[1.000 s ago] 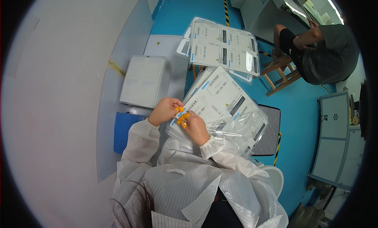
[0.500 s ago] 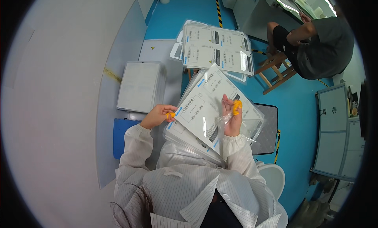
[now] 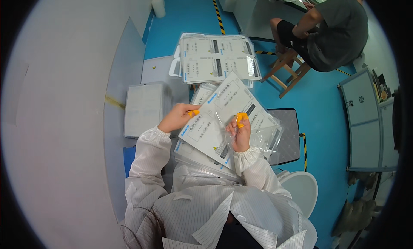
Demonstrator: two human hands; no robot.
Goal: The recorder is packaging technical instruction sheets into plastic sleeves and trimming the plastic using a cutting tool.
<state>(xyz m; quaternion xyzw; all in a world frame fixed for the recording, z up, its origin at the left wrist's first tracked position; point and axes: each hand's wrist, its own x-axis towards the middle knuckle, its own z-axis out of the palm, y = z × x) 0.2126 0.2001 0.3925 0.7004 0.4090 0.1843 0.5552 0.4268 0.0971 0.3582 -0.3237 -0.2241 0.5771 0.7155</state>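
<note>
A large white printed sheet (image 3: 215,124) with blue and black print lies tilted over a stack of similar sheets (image 3: 193,152) on my lap. At its left edge, my left hand (image 3: 180,116) pinches the sheet, an orange finger cot on one finger. My right hand (image 3: 241,135) is above the sheet's right part with fingers curled, also wearing an orange cot. Clear plastic film (image 3: 266,137) bunches around this hand and spreads to the right, and the fingers appear closed on it.
Ahead stands a pile of printed sheets (image 3: 219,59). White translucent boxes (image 3: 144,111) are at the left by a grey panel (image 3: 124,77). A round white bin (image 3: 299,191) and grey padded board (image 3: 286,133) lie right. A person (image 3: 335,34) sits on a wooden stool (image 3: 288,70).
My right hand has curled from spread fingers and moved a little left and down. My left hand has shifted up along the sheet's edge. The whole view has turned slightly.
</note>
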